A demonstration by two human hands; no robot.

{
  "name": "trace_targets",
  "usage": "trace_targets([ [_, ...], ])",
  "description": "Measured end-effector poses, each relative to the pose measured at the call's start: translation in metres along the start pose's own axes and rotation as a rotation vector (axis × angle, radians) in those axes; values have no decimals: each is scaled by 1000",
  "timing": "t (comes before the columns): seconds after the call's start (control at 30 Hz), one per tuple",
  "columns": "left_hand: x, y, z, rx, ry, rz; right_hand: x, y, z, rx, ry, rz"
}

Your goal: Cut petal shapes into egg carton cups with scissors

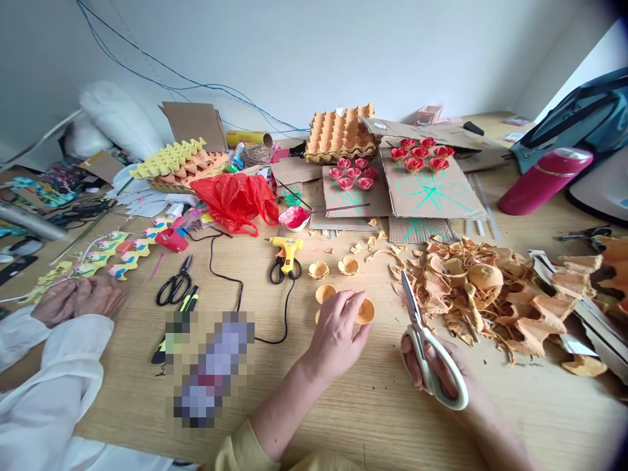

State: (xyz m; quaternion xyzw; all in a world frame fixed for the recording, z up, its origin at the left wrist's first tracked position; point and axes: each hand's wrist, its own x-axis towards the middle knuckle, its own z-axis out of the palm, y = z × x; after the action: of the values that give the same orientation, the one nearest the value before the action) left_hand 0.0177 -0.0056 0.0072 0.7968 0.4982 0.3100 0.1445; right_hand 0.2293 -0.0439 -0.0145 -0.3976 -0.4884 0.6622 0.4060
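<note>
My left hand [337, 335] reaches over several round orange egg-carton cups on the table. Its thumb and fingers close around the edge of one egg-carton cup [366, 312]; another cup [326, 294] lies partly hidden behind the fingers. In my right hand [444, 363] is a pair of white-handled scissors [416, 314], blades pointing up and away, almost together. Just beyond the left hand stand two petal-cut cups [318, 269] side by side. Right of the scissors spreads a heap of orange carton scraps [458, 281].
A yellow glue gun [286, 252], black scissors [175, 282] and a cutter [189, 301] lie to the left. Red paper flowers [416, 162] sit on cardboard at the back. A pink flask [544, 181] lies tilted at right. Another person's hands [81, 297] rest at far left.
</note>
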Motion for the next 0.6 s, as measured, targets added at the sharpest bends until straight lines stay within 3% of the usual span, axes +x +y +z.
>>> trace_targets([
  [0.17, -7, 8, -8, -382, 62, -122, -1, -4, 2, -57, 11, 10],
  [0.3, -8, 8, -9, -589, 37, -252, -2, -4, 3, -176, -6, 9],
  [0.6, -11, 5, -11, -750, 4, -287, -5, -10, 0, -611, 43, -88],
])
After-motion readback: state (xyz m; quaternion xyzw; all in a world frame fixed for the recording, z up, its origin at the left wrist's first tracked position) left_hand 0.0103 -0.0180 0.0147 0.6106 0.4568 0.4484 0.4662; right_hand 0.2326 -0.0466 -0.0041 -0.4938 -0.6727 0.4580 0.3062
